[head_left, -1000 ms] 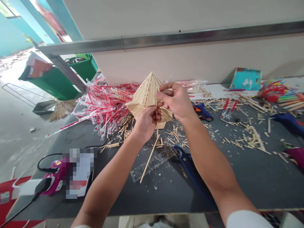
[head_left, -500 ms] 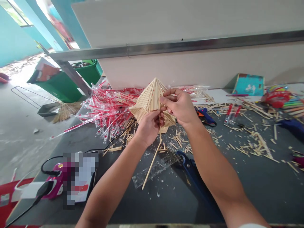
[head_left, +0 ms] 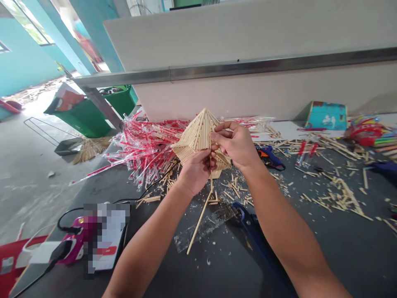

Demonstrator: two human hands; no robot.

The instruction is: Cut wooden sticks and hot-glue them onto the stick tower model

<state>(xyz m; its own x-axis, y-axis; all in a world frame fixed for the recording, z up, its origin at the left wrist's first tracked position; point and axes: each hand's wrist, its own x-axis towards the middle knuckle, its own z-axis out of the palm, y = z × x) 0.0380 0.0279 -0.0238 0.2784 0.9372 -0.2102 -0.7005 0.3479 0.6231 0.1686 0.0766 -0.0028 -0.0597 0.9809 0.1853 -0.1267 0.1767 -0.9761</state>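
Note:
A small pyramid-shaped roof made of wooden sticks (head_left: 194, 130) stands at the middle of the table, with a wider stick-built tier (head_left: 182, 154) beneath it. My left hand (head_left: 197, 167) is closed at the roof's lower front edge, its fingers round a thin wooden stick (head_left: 211, 182) that hangs down below them. Against the roof's right face, the thumb and fingers of my right hand (head_left: 237, 142) pinch near the upper end of this stick; the fingertips partly hide the grip. A second, loose stick (head_left: 198, 225) slants across the table from the first one's lower end.
Blue cutters (head_left: 256, 231) and a clear ruler (head_left: 204, 227) lie in front. Red-and-clear wrappers (head_left: 145, 149) pile up at left. A blue glue gun (head_left: 270, 157) rests right of my hands, near scattered stick pieces (head_left: 338, 194). A magenta power adapter (head_left: 79, 236) sits front left.
The whole scene sits slightly lower and further right in view as the camera shifts. Both hands keep their hold at the roof, with hardly any movement against it.

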